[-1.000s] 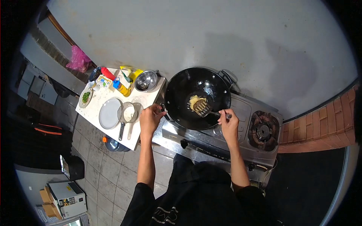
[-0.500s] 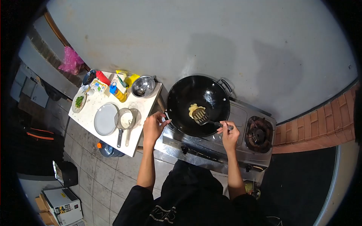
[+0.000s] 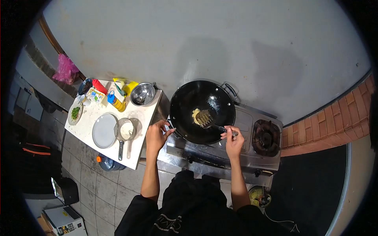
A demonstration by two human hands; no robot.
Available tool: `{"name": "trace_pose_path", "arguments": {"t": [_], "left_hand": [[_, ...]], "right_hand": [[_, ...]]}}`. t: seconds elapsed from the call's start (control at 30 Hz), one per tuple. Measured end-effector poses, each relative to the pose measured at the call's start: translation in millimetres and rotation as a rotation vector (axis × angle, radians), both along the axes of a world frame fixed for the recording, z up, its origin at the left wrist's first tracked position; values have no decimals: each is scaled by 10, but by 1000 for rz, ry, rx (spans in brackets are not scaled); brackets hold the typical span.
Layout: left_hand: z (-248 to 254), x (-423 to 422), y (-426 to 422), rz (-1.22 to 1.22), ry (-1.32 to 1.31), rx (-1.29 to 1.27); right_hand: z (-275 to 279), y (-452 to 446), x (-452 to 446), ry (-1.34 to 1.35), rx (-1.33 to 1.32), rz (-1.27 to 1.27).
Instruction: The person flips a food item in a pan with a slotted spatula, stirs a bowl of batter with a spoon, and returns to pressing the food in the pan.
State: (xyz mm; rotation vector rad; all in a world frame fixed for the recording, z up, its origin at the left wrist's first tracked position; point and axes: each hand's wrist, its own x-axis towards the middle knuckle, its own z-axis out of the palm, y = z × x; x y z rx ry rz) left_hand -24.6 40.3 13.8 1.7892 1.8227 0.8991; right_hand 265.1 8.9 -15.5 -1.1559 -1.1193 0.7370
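Note:
The black wok sits on the left side of the gas stove. At its near-left rim, my left hand is closed at the wok's side handle, which the fingers partly hide. My right hand grips the handle of a slotted spatula. Its head rests inside the wok, over a small clump of pale yellow food that it partly covers. The wok's surface around the food looks shiny.
To the left, a white table bears a grey plate, a small saucepan, a metal bowl, a yellow bottle and a dish of chopped greens. A second burner lies right of the wok.
The spatula has pushed slightly leftward against the food and now covers more of it. My left hand stays at the wok's handle. The whole view has shifted a little.

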Motion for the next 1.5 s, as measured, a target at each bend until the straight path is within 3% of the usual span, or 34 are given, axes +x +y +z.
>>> {"name": "trace_pose_path", "arguments": {"t": [0.3,1.5], "left_hand": [[-29,36,-40,4,-53,105],[45,43,-26,-2,-83,65]], "right_hand": [[-7,21,-67,23,-4,0],[-125,293,-145,-89,-51,-5]]}}
